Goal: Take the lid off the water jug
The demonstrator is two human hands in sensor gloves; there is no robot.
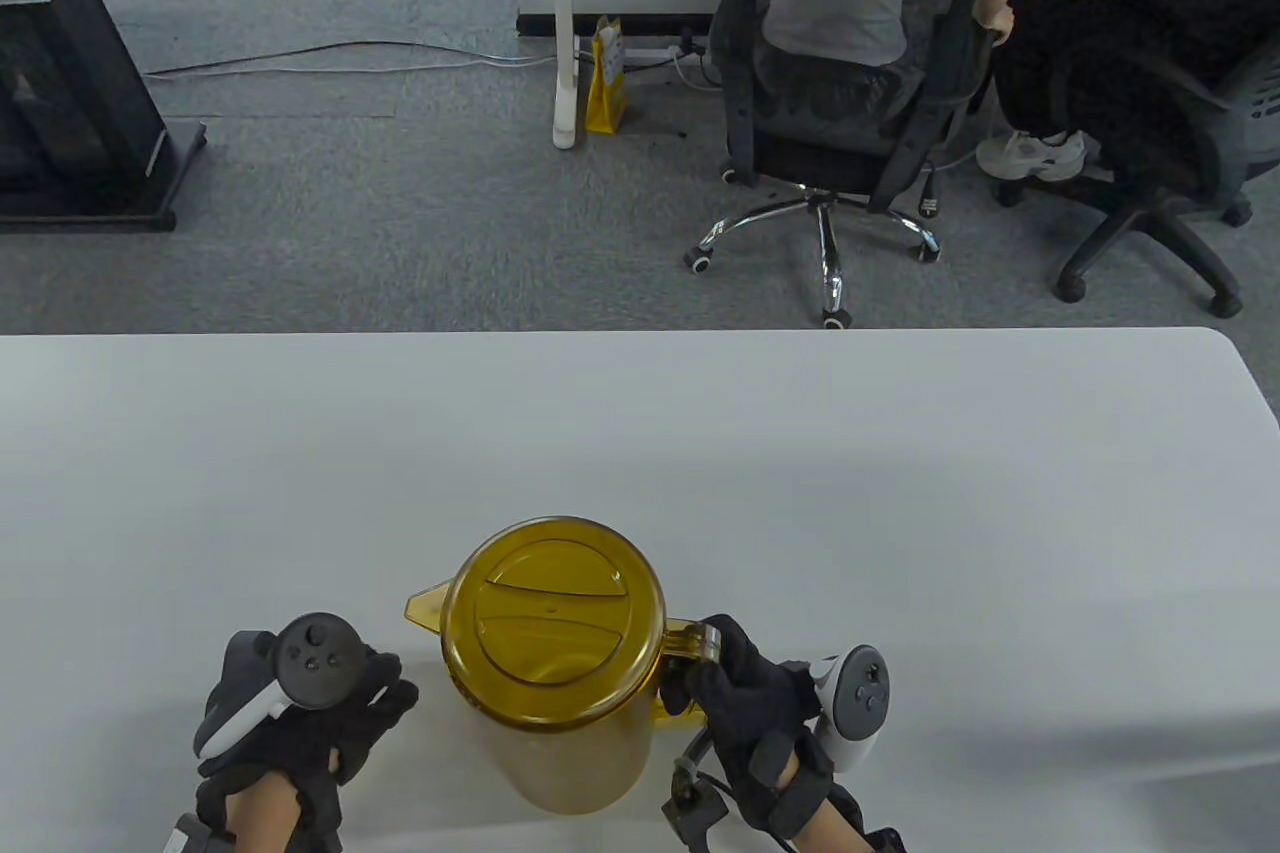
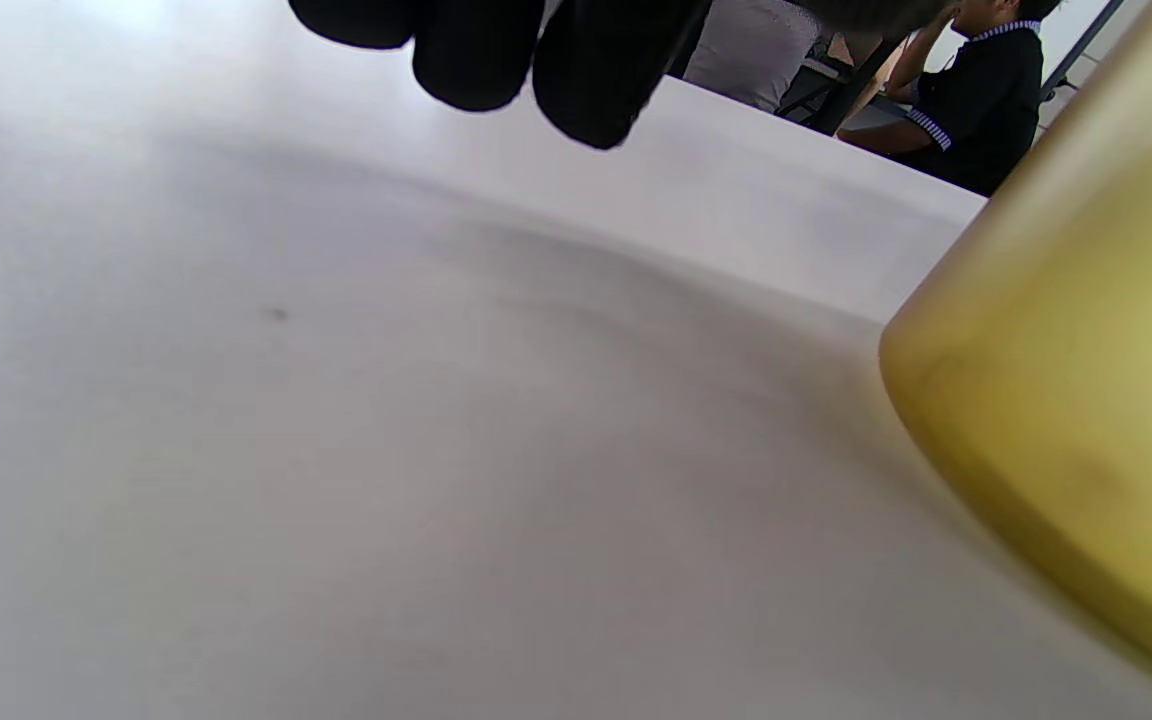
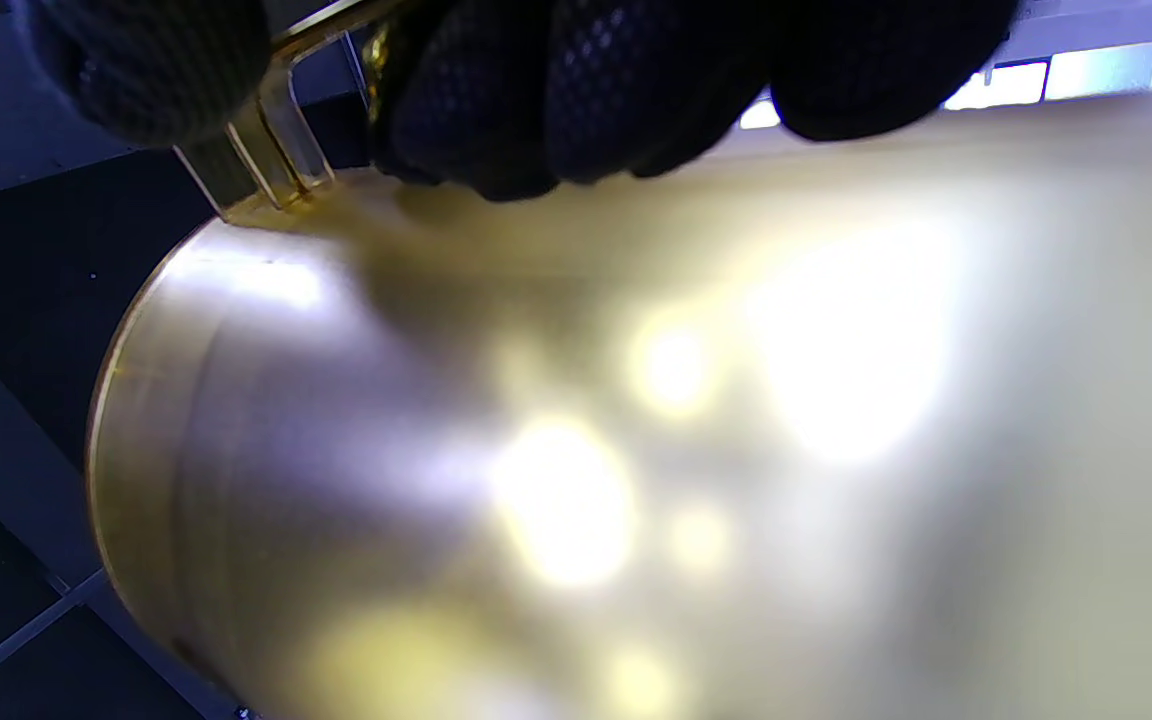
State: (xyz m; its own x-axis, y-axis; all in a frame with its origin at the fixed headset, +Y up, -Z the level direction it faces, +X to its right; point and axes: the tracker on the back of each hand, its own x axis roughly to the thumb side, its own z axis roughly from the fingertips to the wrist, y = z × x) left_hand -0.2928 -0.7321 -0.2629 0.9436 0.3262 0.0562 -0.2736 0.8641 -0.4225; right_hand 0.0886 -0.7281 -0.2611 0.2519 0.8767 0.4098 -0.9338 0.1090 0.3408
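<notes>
Two gloved hands flank the upright water jug [image 1: 565, 683] at the table's [image 1: 900, 493] near edge; its lid [image 1: 552, 618], still seated, lies at two o'clock from the left hand [image 1: 310, 723], fingers relaxed, empty. Left wrist view: fingertips [image 2: 476, 60] hang clear of the jug's base. Right wrist view: the right hand [image 3: 556, 90] grips the handle [image 3: 276, 150].

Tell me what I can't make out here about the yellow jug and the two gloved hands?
- Jug contents: the closed lid covers the opening in the table view; glare blurs the right wrist view.
- Jug's top: cut off by the frame edge in the left wrist view.
- Handle: mostly hidden under the right hand.
- Left hand: its fingers lie partly under the tracker; only fingertips show at the wrist view's top edge.
</notes>
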